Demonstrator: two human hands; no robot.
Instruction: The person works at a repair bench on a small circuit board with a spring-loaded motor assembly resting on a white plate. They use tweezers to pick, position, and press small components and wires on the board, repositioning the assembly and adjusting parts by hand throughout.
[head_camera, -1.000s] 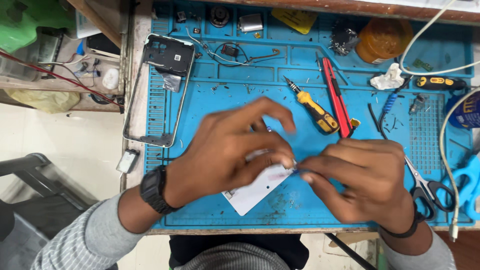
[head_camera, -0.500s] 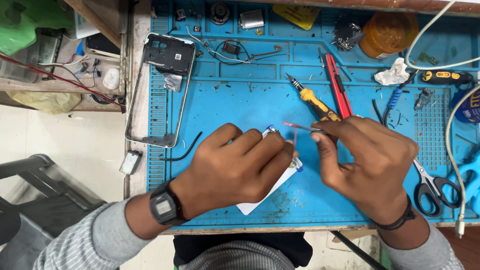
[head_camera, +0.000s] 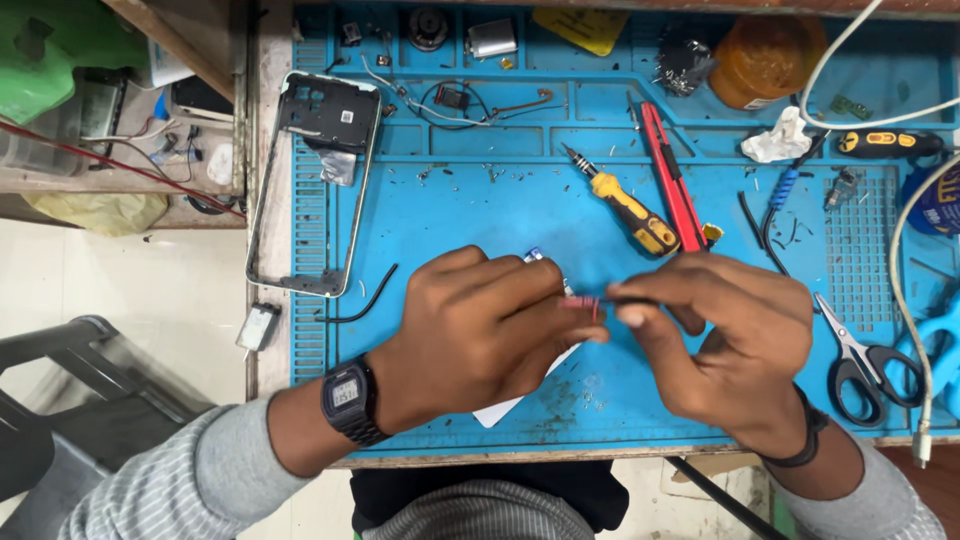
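Both my hands meet over the middle of the blue work mat (head_camera: 470, 200). My left hand (head_camera: 480, 330), with a black watch on the wrist, pinches a small part with a short red wire (head_camera: 588, 303) and covers most of a flat white piece (head_camera: 505, 408) lying on the mat. My right hand (head_camera: 735, 340) pinches a thin dark wire end (head_camera: 630, 295) that touches the red wire. What the small part is stays hidden under my fingers.
A yellow-handled screwdriver (head_camera: 628, 208) and a red knife (head_camera: 668, 180) lie just beyond my hands. A bare phone frame (head_camera: 312, 185) rests at the mat's left edge, scissors (head_camera: 862, 362) at the right. An orange jar (head_camera: 765, 55) and white cables (head_camera: 905, 250) are at far right.
My hands have shifted up from the mat's near edge and drawn together. The right hand, briefly held apart, now touches its wire end to the red wire in the left.
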